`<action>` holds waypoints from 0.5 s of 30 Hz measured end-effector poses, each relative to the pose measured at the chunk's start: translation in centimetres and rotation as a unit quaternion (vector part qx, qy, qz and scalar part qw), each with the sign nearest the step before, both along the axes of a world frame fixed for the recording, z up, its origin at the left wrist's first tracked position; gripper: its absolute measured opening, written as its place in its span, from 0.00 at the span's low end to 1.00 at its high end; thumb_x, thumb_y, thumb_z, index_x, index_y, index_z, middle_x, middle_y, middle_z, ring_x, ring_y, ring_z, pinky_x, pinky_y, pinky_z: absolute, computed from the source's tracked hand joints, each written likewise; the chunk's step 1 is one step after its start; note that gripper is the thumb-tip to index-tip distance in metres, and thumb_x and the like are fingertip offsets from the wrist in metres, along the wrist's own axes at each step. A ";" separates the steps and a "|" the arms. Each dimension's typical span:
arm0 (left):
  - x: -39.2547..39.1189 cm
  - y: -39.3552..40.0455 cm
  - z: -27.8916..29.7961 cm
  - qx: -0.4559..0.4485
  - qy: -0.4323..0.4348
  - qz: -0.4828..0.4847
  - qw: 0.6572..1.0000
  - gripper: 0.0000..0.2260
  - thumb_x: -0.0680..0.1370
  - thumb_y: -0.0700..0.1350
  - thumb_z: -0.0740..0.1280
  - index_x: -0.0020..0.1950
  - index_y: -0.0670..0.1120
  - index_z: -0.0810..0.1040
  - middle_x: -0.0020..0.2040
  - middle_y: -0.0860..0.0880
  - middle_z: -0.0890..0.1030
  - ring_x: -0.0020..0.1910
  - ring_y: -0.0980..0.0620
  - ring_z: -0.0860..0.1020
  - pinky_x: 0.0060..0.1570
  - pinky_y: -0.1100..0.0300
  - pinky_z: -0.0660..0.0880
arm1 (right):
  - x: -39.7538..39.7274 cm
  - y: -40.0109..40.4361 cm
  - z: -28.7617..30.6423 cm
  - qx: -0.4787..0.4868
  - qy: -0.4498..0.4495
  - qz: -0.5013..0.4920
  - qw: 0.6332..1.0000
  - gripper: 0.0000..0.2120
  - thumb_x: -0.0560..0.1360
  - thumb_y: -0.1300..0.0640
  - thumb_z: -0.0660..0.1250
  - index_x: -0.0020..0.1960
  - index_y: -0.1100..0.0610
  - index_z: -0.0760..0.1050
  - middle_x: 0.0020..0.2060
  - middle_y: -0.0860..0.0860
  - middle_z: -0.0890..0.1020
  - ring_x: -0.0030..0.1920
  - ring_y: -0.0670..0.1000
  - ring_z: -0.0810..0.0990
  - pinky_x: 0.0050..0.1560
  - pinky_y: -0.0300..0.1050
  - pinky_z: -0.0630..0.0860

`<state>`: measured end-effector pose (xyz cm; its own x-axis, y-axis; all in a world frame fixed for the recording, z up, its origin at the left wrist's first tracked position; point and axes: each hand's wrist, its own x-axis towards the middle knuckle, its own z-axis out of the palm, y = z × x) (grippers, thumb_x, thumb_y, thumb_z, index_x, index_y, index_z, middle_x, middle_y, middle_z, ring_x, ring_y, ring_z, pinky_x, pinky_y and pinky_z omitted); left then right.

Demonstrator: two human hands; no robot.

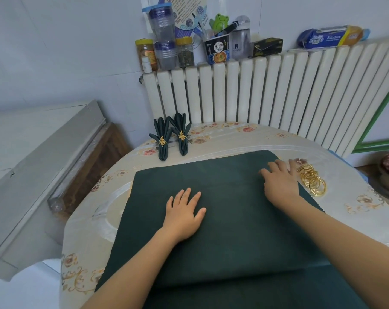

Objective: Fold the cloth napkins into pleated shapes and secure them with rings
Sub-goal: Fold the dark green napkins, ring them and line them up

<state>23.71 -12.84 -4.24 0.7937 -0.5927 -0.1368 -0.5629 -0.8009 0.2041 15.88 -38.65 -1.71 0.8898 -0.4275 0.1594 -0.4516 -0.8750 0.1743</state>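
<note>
A dark green cloth napkin [222, 179] lies spread flat on the round table, with more green cloth under it at the near edge. My left hand [184, 212] rests flat on the napkin's middle, fingers straight. My right hand [280, 181] presses flat near the napkin's right edge, fingers spread. A pile of gold rings [311, 179] lies just right of that hand. Two pleated green napkins with gold rings [162, 139] [182, 134] lie at the table's far left.
The table [233, 137] wears a floral cover. A white radiator [267, 90] stands behind it, its top holding jars, bottles, a noodle cup and a towel pack. A grey cabinet [32, 163] stands to the left.
</note>
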 end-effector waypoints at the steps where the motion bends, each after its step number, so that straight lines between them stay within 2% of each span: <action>1: 0.4 0.1 0.4 -0.028 0.005 0.003 1.000 0.22 0.82 0.56 0.50 0.77 0.56 0.55 0.78 0.51 0.52 0.77 0.51 0.47 0.74 0.52 0.44 | -0.1 0.6 -0.2 0.019 -0.014 0.020 1.000 0.19 0.77 0.56 0.58 0.67 0.49 0.68 0.68 0.51 0.67 0.72 0.55 0.57 0.72 0.56 0.43; 3: 1.4 0.5 1.2 -0.071 -0.009 0.017 0.997 0.19 0.82 0.48 0.54 0.75 0.54 0.62 0.76 0.51 0.60 0.75 0.52 0.56 0.72 0.54 0.51 | -0.5 2.5 -0.4 0.086 -0.049 0.064 0.993 0.18 0.77 0.54 0.59 0.67 0.49 0.70 0.67 0.49 0.69 0.70 0.53 0.61 0.70 0.49 0.53; 6: 3.6 1.8 2.2 -0.034 -0.032 0.062 0.997 0.20 0.81 0.42 0.56 0.73 0.52 0.64 0.73 0.51 0.64 0.73 0.51 0.61 0.72 0.52 0.51 | -1.5 5.7 -1.3 0.184 -0.077 0.121 0.972 0.18 0.77 0.49 0.59 0.66 0.50 0.72 0.65 0.48 0.72 0.66 0.52 0.67 0.64 0.45 0.62; 8: 4.9 2.6 2.8 0.014 -0.017 0.090 0.996 0.19 0.81 0.45 0.58 0.72 0.53 0.65 0.71 0.50 0.66 0.72 0.49 0.62 0.73 0.48 0.48 | -2.3 7.2 -2.1 0.208 -0.074 0.127 0.967 0.20 0.78 0.45 0.57 0.68 0.49 0.68 0.67 0.48 0.69 0.69 0.51 0.64 0.67 0.45 0.59; 10: 5.9 3.1 3.1 0.055 -0.025 0.094 0.994 0.17 0.80 0.50 0.60 0.69 0.54 0.67 0.68 0.50 0.69 0.70 0.48 0.65 0.73 0.45 0.51 | -3.0 7.7 -2.9 0.205 -0.074 0.117 0.969 0.22 0.79 0.43 0.54 0.71 0.48 0.64 0.70 0.47 0.65 0.72 0.50 0.59 0.71 0.44 0.53; 15: 7.0 3.9 4.4 0.133 -0.019 0.095 0.986 0.22 0.78 0.60 0.62 0.68 0.52 0.69 0.66 0.46 0.71 0.68 0.45 0.67 0.67 0.48 0.60 | -3.2 7.7 -3.5 0.186 -0.073 0.112 0.973 0.25 0.77 0.40 0.47 0.71 0.47 0.63 0.70 0.46 0.65 0.72 0.49 0.59 0.72 0.45 0.52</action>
